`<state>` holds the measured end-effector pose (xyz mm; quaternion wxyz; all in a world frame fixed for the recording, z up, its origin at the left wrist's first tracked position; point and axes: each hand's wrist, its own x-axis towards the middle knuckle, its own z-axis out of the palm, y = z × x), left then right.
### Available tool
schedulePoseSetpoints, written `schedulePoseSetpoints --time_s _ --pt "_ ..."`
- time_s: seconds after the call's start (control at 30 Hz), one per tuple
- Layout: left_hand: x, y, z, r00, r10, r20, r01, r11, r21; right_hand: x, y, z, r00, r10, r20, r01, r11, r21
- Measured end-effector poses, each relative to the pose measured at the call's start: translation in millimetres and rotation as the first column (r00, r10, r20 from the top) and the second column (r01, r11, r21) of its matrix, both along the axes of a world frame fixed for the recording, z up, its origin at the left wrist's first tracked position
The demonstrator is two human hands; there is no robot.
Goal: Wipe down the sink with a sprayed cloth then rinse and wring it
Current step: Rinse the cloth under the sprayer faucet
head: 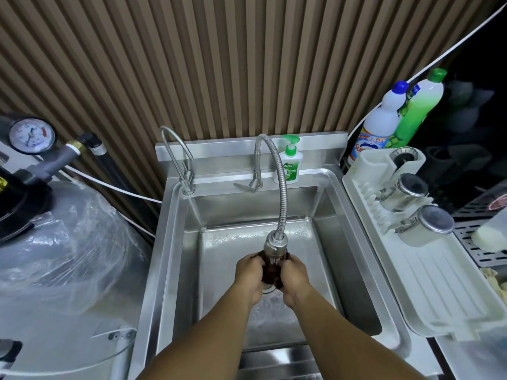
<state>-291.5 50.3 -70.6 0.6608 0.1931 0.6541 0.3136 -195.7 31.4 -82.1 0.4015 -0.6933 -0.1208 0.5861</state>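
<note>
Clutching a dark cloth (270, 275) from either side, with the left hand (248, 272) and the right hand (295, 275), fingers of each curled round it. Bunched into a wad just under the spray head (274, 246), with water (273, 261) running onto it, over the middle of the sink (175, 242) and right above the drain (269, 289), well apart from every edge. Pressed between the palms, long axis seemingly running away from the body, though hard to tell in so tight a bundle. Neither hand nearer: both touching. Probably mid-rinse; for wringing, likely just twisting the wrists opposite ways on the spot.
</note>
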Motion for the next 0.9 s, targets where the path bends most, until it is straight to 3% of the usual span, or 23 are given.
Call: schedulePoseSetpoints --time_s 0.23,0.53,0.77,0.9 --pt "17.7 -1.8 -4.7 0.955 -0.286 -0.082 0.29 0.955 0.056 -8.1 5.4 0.2 0.999 0.021 0.038 -0.021 1.0 0.01" --pt "14.9 -6.3 -6.3 0.982 -0.176 -0.075 0.178 0.984 0.03 -6.6 1.4 1.1 0.999 0.032 0.041 -0.03 0.998 -0.055" --pt "1.1 1.0 -6.2 0.985 -0.175 -0.006 0.175 0.984 0.039 3.4 -4.8 -1.1 1.0 -0.007 -0.006 0.007 0.999 0.042" --pt "-3.6 3.4 -9.3 0.984 -0.172 0.05 0.17 0.984 0.046 10.6 -8.7 -2.2 0.99 -0.088 -0.108 0.093 0.995 0.044"
